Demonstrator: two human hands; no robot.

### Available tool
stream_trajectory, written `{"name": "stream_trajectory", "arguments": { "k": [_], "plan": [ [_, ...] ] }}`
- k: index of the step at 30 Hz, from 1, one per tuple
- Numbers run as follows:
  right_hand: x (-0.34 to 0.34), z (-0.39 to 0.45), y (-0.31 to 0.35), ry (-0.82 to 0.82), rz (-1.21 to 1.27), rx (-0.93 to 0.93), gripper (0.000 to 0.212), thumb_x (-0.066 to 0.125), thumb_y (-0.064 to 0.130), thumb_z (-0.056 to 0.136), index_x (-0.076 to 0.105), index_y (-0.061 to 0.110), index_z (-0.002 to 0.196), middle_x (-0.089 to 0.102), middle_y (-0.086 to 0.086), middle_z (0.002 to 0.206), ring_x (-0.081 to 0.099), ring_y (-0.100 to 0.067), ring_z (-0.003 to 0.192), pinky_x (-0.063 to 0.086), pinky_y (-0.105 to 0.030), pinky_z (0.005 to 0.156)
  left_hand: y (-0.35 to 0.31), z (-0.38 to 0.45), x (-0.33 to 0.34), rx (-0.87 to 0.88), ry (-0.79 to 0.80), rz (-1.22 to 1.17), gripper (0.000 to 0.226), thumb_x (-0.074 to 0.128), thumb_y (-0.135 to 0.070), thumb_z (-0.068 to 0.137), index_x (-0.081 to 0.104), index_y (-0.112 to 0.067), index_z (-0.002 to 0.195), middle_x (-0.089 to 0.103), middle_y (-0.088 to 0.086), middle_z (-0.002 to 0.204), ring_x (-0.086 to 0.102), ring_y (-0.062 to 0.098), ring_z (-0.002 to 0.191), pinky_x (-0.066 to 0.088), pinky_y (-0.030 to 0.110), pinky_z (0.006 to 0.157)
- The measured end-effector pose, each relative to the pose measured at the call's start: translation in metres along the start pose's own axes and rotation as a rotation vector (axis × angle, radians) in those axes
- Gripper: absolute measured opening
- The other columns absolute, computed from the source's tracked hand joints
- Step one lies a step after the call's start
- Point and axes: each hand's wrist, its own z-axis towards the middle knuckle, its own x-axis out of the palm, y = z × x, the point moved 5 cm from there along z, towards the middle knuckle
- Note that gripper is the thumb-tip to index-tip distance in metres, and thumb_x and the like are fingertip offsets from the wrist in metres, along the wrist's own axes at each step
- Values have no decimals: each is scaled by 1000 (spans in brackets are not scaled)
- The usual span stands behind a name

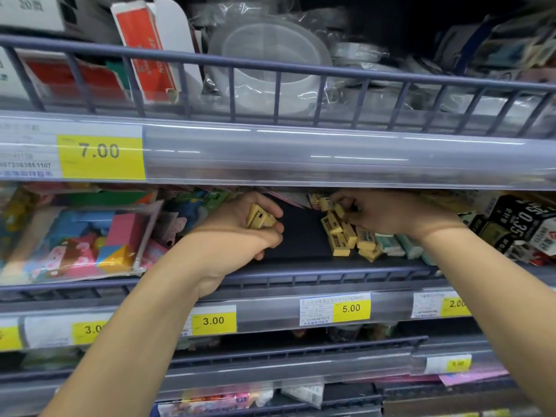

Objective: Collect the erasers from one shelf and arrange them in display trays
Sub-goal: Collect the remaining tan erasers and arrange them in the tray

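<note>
several yellow erasers [346,236] loose on shelf [301,236], left hand [240,227] gripping a few, right hand [388,215] pinching one

1. A shop's stationery aisle: tiered grey shelves [301,263] with wire front rails.
2. Yellow price tags [100,156] on the shelf edges.
3. Packaged erasers [340,236] stocked below the 7.00 tag.
</note>
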Motion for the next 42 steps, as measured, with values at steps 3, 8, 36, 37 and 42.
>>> {"name": "stream_trajectory", "arguments": {
  "k": [3, 8, 36, 37, 42],
  "plan": [
    [-6, -9, 7, -121, 2, -53, 25, 58, 41, 98, 56, 38, 122, 61, 15, 106, 61, -11, 96, 51, -28, 84, -1, -1, 1, -4, -11, -35, 28, 73, 2, 88, 68, -21, 105, 76, 3, 98, 70, 16, 89, 59, 24, 67],
    [-14, -42, 35, -217, 332, 76, 42, 58, 76, 76, 70, 37, 86, 70, 26, 79, 62, 6, 72, 44, -10, 63, -3, -3, 1, 17, -43, -170, 29, 73, 5, 91, 68, -18, 108, 74, 7, 98, 73, 12, 85, 65, 32, 76],
    [-15, -57, 34, 105, 114, -10, 40, 73, 46, 86, 59, 52, 123, 56, 17, 126, 56, -5, 112, 47, -21, 95, -4, -5, 0, 132, -82, 49, 43, 76, -1, 84, 73, -43, 89, 76, 5, 94, 77, 22, 79, 66, 33, 68],
    [-11, -56, 34, 127, 62, -28, 43, 72, 47, 87, 57, 50, 127, 51, 16, 134, 49, -10, 122, 42, -27, 103, -3, -5, 0, 127, -78, 41, 42, 76, -1, 85, 73, -43, 89, 76, 4, 93, 77, 22, 81, 65, 31, 67],
    [2, -49, 35, 112, -96, -72, 57, 66, 54, 88, 46, 47, 141, 38, 19, 149, 23, -12, 133, 28, -31, 107, -3, -4, 2, 130, -52, 57, 39, 77, -3, 85, 73, -42, 90, 77, 6, 94, 78, 24, 82, 66, 43, 77]
  ]
}}
